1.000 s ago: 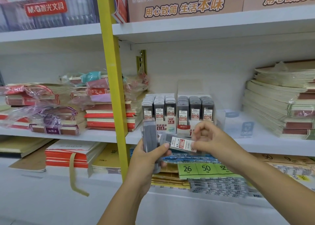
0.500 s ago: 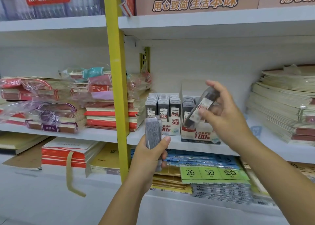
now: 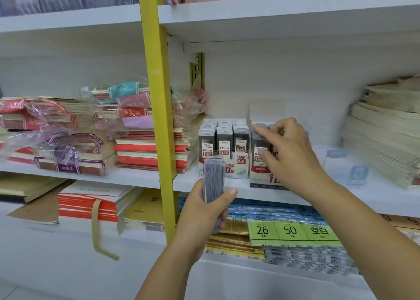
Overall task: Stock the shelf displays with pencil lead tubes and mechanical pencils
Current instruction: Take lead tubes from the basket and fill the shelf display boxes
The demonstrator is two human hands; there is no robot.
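Left hand: curled round a bundle of lead tubes, thumb pressed across the lower front. Holds the grey bundle upright, in front of the edge of the white shelf, just below and in front of the left display box.

Right hand: up at the right display box, covering much of its front. Index finger stretched left over the tube caps, other fingers curled, thumb low against the labelled fronts. Pinching a tube or only pressing on the caps: cannot tell.

Left display box: marked HB 0.5, three columns of dark tubes standing upright, rows packed towards the back. Right display box: just beside the left one, tubes upright, labels partly hidden by the hand.

Both boxes on the middle shelf, just right of the yellow upright. Stacks of notebooks left of the boxes, some in loose plastic wrap. Second stack at far right, well apart from the boxes. Green label strip reading 26 and 50 on the lower shelf, below the right forearm.
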